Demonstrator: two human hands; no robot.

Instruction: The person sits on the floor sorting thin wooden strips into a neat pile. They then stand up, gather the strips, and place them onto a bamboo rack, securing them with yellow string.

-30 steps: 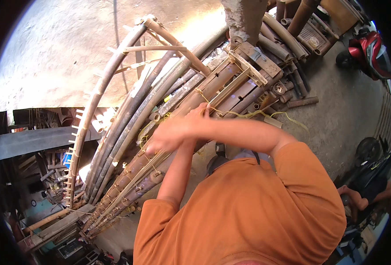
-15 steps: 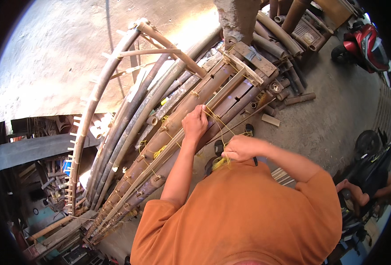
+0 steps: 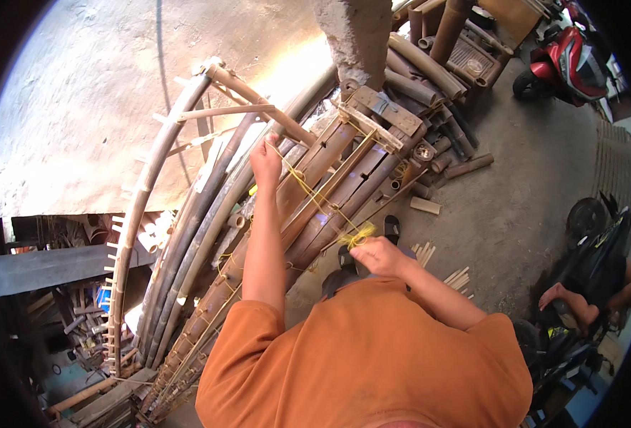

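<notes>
While I am watching from afar through the head camera, the yellow cord (image 3: 307, 187) is running between both sets of fingers, crossing above two thick bamboo tubes (image 3: 326, 155). At its upper end, the left hand (image 3: 266, 162) is pinching it between fingertips and thumb. At its lower end, the right hand (image 3: 381, 257) is curling its fingers around it, with a loose yellow tangle (image 3: 359, 234) poking out beside the thumb. I am judging that the hands are sitting well apart to hold the cord taut, the right fist probably gathering its spare length.

Up and right of the left fingers, a wooden crosspiece (image 3: 371, 127) is lying across the tube ends, seemingly keeping them spaced. Left of those fingers, a bowed bamboo frame (image 3: 143, 187) is leaning near the wall, perhaps for support. Right of the right fingers, pale strips (image 3: 454, 278) are lying on the floor. Farthest out, beyond them toward the upper right, a red motorbike (image 3: 568, 68) is standing.
</notes>
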